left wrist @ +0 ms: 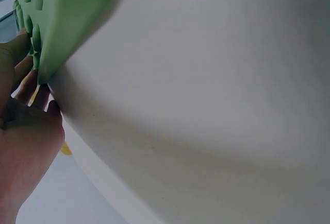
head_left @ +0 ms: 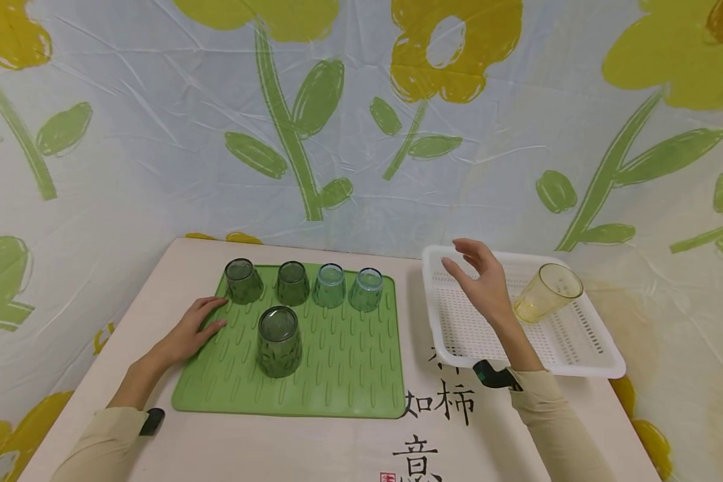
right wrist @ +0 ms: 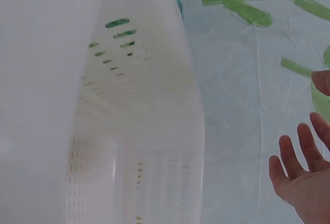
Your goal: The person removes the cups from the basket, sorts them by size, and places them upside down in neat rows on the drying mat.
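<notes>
My left hand (head_left: 188, 333) rests at the left edge of the green ribbed drying mat (head_left: 349, 361), its fingers touching the rim; the left wrist view shows the fingertips at the mat's edge. My right hand (head_left: 484, 281) is raised over the white perforated basket (head_left: 590, 365), fingers apart and slightly bent, holding nothing. A yellow glass (head_left: 545, 294) leans tilted inside the basket, right of that hand. Upside down on the mat, a back row holds two dark grey glasses (head_left: 244, 281) and two blue glasses (head_left: 330, 286). A larger dark glass (head_left: 279, 343) stands in front of them.
The pale table (head_left: 265, 445) carries black brushed characters (head_left: 440, 402) between mat and basket. A flower-printed cloth (head_left: 361, 167) hangs close behind the table. The basket stands at the right, near the table's back edge.
</notes>
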Motion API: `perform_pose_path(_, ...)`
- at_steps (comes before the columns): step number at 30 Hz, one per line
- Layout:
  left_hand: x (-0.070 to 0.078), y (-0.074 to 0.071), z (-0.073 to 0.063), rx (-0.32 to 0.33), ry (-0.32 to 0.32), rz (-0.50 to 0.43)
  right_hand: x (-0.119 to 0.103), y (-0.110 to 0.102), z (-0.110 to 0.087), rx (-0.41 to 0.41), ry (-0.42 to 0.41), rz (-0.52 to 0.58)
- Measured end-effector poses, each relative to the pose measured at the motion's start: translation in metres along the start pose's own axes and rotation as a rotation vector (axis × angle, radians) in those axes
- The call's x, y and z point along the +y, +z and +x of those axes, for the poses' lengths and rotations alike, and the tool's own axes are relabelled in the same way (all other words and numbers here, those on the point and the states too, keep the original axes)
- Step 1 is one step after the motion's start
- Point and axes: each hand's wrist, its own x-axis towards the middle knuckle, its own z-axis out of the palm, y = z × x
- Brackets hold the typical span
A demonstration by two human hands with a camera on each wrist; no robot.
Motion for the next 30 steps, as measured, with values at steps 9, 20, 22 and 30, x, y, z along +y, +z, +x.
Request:
perform_pose_path(9,0.000,0.000,-0.001,0.009,0.003,-0.003,0.022,-0.019,0.004,0.166,0.068,-0.073)
perform_pose_path(20,-0.002,0.000,-0.002,-0.003,-0.016,-0.010,0.062,-0.056,0.003,0.404,0.177,-0.110)
perform_pose_path(22,-0.001,0.000,-0.002,-0.004,-0.013,-0.017,0.064,-0.063,0.003,0.452,0.212,-0.127)
perform_pose_path(30,-0.001,0.000,-0.002,-0.010,-0.017,-0.021,0.079,-0.086,0.003,0.599,0.345,-0.208)
